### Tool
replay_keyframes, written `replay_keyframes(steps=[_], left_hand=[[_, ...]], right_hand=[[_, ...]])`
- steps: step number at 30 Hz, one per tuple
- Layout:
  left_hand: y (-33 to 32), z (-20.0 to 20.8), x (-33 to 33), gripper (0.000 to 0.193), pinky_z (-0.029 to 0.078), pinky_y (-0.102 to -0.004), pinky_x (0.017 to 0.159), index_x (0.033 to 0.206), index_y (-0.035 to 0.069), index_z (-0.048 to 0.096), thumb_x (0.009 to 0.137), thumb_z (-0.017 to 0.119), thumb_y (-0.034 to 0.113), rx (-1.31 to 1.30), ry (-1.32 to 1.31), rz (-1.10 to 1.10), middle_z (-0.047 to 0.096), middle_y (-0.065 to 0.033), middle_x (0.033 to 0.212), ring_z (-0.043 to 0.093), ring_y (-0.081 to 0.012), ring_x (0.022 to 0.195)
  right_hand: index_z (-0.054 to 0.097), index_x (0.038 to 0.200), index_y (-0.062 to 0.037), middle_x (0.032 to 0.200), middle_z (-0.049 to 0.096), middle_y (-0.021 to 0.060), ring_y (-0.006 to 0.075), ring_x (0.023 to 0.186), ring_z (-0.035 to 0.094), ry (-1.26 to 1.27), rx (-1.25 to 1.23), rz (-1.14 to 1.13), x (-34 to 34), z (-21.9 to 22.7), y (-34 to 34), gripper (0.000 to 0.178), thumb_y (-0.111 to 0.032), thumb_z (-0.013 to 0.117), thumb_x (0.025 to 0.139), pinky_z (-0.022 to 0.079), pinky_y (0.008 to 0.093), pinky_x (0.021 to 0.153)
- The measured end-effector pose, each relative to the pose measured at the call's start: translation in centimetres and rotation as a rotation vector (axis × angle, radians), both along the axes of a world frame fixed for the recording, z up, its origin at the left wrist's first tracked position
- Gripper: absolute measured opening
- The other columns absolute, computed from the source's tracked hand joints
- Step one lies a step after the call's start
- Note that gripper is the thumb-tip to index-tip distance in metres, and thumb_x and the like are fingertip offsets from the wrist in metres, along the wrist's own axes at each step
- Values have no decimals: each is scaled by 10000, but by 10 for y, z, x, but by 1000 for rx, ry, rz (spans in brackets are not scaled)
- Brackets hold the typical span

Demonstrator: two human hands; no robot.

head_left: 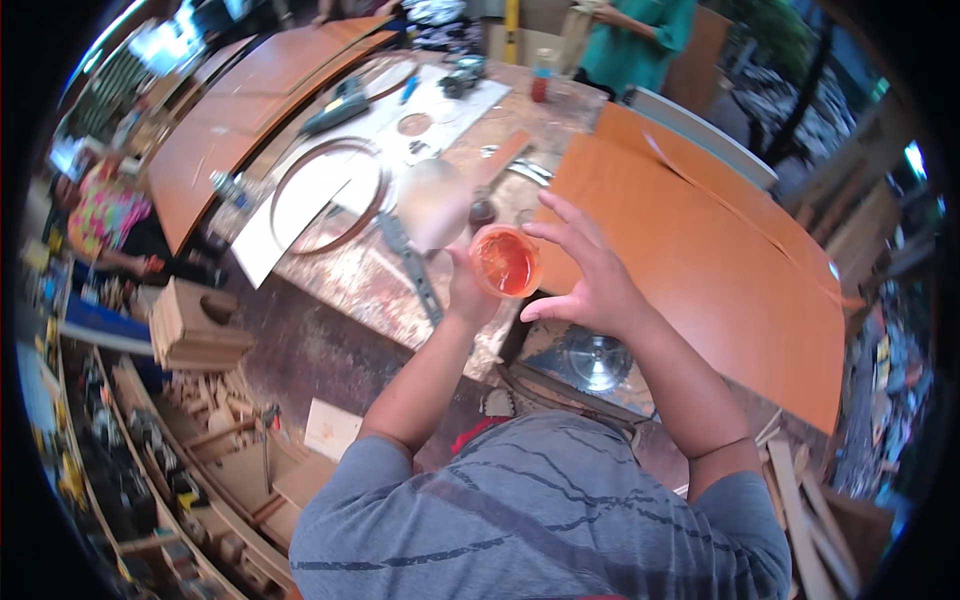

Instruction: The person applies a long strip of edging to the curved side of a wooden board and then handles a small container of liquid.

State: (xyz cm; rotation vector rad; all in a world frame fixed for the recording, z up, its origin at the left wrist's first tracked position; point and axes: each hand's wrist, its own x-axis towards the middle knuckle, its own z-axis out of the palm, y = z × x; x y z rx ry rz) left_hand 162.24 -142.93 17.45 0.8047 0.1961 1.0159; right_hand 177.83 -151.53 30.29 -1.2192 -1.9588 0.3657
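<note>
My left hand (468, 292) is closed around a round open orange container (507, 262), held up with its mouth toward me. Wet-looking orange-red stuff coats its inside. To the right of the container my right hand (595, 278) is open, fingers spread and curved, thumb apart. One of its fingertips comes close to the rim; I cannot tell if it touches. Just beyond the container stands a small dark bottle or jar (482, 212). A pale blurred shape beside it (433, 203) cannot be made out.
A large orange-brown panel (690, 260) lies at right, a circular saw blade (597, 362) near me. Left on the worktable are a round edging-strip coil (345, 195), a power tool (338, 108) and a grey metal bar (410, 265). Two people (640, 45) (110, 215) stand around.
</note>
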Motion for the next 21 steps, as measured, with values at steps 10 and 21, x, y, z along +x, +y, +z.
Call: replay_keyframes(steps=[10, 21], left_hand=[[-65, 35, 155, 952, 418, -399, 983, 1223, 14, 457, 759, 299, 830, 270, 23, -275, 539, -137, 1188, 521, -251, 1136], [-152, 44, 264, 965, 426, -371, 969, 1222, -6, 439, 768, 257, 825, 275, 70, -302, 541, -126, 1148, 529, -211, 1095]], right_hand=[[619, 1157, -134, 1455, 315, 147, 382, 1343, 287, -388, 87, -334, 115, 9, -108, 704, -446, 818, 559, 320, 481, 1051], [615, 1144, -141, 1461, 305, 174, 409, 1367, 249, -145, 108, -421, 220, -2, -203, 704, -443, 846, 552, 306, 478, 1073]])
